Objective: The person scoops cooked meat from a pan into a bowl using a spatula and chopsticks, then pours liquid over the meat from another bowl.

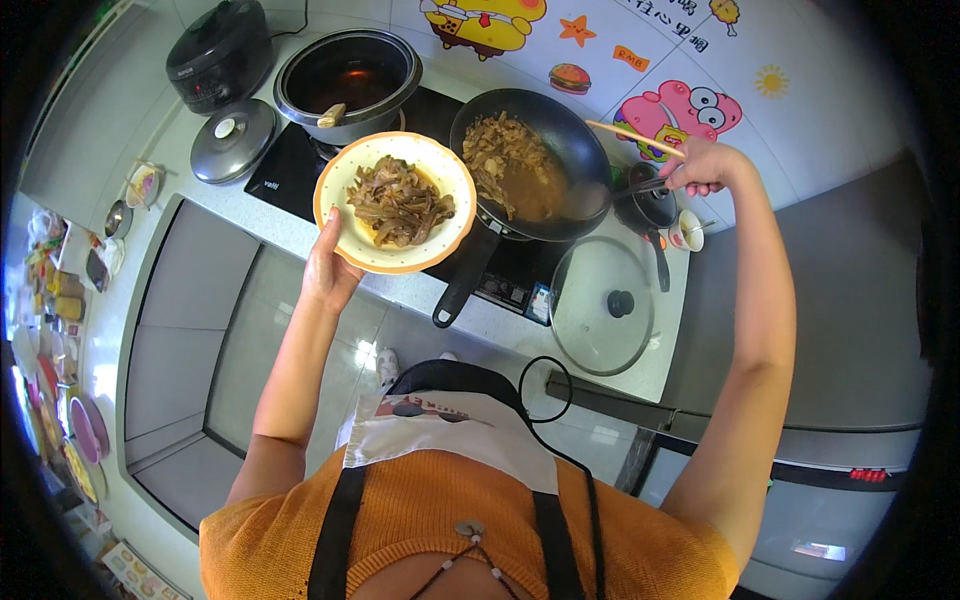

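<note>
My left hand (328, 270) grips the near left rim of a cream plate with a scalloped orange edge (341, 244), its thumb on top. Dark cooked strips (401, 202), perhaps meat or mushroom, lie on the plate in a little sauce. Behind it, to the right, a black wok (581, 142) sits on the cooktop (279, 171) with similar pale brown food (506, 154) and broth. My right hand (701, 169) is closed around the dark handle of a ladle (589, 201), whose blurred head is inside the wok. A slim wooden stick, apparently chopsticks (634, 137), also extends from that hand.
Left of the wok stands a deep pot (289, 105) with dark liquid, near a metal lid (234, 141) and a rice cooker (217, 60). To the right are a glass lid (600, 330), a small black pan (651, 199) and a white cup (686, 231). The wok handle (466, 277) overhangs the counter's front.
</note>
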### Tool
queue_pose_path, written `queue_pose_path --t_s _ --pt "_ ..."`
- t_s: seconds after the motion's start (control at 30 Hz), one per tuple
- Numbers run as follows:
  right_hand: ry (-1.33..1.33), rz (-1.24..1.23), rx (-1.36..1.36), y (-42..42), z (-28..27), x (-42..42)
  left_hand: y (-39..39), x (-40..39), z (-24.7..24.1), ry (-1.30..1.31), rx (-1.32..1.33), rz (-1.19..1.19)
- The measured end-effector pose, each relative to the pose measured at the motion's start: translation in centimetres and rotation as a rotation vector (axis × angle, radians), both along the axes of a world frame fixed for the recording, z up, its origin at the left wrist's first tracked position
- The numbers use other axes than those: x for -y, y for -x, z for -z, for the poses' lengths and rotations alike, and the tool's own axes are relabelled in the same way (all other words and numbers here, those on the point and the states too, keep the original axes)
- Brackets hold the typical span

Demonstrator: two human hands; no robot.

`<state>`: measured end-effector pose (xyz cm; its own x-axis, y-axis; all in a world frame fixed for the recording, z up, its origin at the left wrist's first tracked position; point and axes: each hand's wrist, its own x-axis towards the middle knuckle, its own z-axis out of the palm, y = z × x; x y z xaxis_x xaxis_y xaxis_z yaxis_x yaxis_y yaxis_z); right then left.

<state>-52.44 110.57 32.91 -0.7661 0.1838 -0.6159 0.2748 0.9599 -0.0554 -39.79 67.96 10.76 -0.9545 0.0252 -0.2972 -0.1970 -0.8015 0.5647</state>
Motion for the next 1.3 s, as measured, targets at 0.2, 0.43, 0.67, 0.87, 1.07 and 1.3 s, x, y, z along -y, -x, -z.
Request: queue_pose_path --t_s 0.2,0.43,0.67,0.87,1.07,1.3 --pt "-0.093 0.008 0.061 2.6 -0.1 -0.2 0.5 -0.7 0.1 -0.013 -0.009 -0.003" --pt "0.318 0.147 0.054 1.7 4.3 -6.3 0.9 -1.4 0.5 -0.041 -0.022 -0.006" --pt "0.624 0.351 -0.194 -2.5 14.1 -11.7 1.4 -1.7 -0.1 -0.036 -0.013 -0.003" --pt "0.793 0.252 -0.286 -1.0 18.6 -7.3 2.1 -2.7 -1.1 -0.021 -0.008 -0.014" --pt "0.914 0.36 -0.379 -1.1 21.9 -3.5 2.8 -3.2 -1.0 -0.013 -0.002 0.009" --pt "1.076 0.502 -0.331 -4.1 21.8 -3.1 3.2 -2.9 -1.1 -0.01 0.017 0.08"
